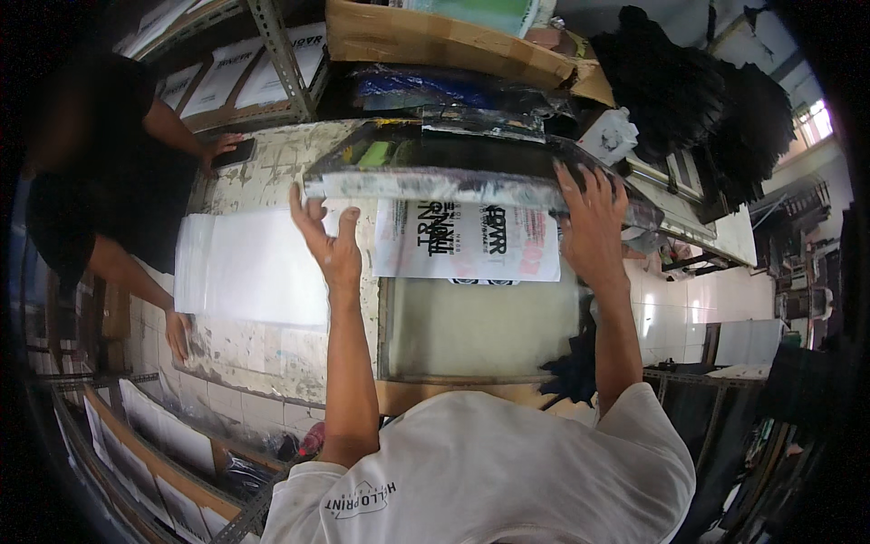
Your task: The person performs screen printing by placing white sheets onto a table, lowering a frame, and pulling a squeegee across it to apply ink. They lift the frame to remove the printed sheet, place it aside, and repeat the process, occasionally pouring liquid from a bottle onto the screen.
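Observation:
A screen printing frame [408,186] with a dark mesh and a paint-smeared front edge is tilted up over the table in front of me. My left hand [331,243] is at its left front corner, fingers along the outer side and thumb below the edge. At the right end my right hand [594,218] grips the frame, fingers spread over the top and thumb underneath. Below the raised edge lies a white plastic sheet [526,263] with black and pink print, partly hidden by the frame. It rests on a pale printing board [480,326].
A stack of white sheets [254,267] lies on the stained table [281,363] to the left. Beside it a co-worker in black [118,172] has one hand near a dark phone [234,154]. Black cloth [575,367] hangs by my right arm. Racks [163,435] hold printed sheets.

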A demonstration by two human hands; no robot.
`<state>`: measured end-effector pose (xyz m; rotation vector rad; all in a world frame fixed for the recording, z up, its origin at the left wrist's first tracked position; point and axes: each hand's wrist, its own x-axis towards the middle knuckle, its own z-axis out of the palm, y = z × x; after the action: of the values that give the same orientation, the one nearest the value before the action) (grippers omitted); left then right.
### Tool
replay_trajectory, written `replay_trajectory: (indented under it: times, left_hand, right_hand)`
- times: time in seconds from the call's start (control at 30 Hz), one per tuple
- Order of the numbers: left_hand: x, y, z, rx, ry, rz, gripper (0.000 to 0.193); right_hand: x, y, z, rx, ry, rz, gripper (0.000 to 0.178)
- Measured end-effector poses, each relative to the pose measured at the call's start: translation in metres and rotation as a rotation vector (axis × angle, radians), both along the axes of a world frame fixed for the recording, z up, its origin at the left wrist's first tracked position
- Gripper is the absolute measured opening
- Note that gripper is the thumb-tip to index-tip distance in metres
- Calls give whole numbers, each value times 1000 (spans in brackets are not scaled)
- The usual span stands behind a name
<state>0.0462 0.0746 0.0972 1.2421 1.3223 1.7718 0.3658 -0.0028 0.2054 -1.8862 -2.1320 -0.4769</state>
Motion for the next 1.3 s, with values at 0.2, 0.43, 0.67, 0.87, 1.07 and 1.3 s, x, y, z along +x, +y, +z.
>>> replay_trajectory:
  times: [0.2, 0.43, 0.67, 0.87, 1.07, 1.3]
  left_hand:
    - [21, -12, -107, -617, 837, 171, 86]
    - [42, -40, -140, -585, 835, 148, 68]
    - [22, -12, -149, -522, 413, 12, 36]
    - [-45, -38, -139, -572, -10, -103, 53]
    - [-148, -189, -138, -662, 8, 63, 69]
    - [-213, -469, -151, -657, -291, 296, 39]
  right_hand:
    - [7, 25, 11, 77, 61, 82, 73]
    - [13, 27, 9, 58, 142, 102, 70]
    - [21, 40, 12, 100, 86, 115, 66]
    - [28, 61, 18, 113, 90, 148, 65]
    - [29, 66, 18, 143, 71, 150, 65]
    - [36, 76, 10, 198, -23, 125, 64]
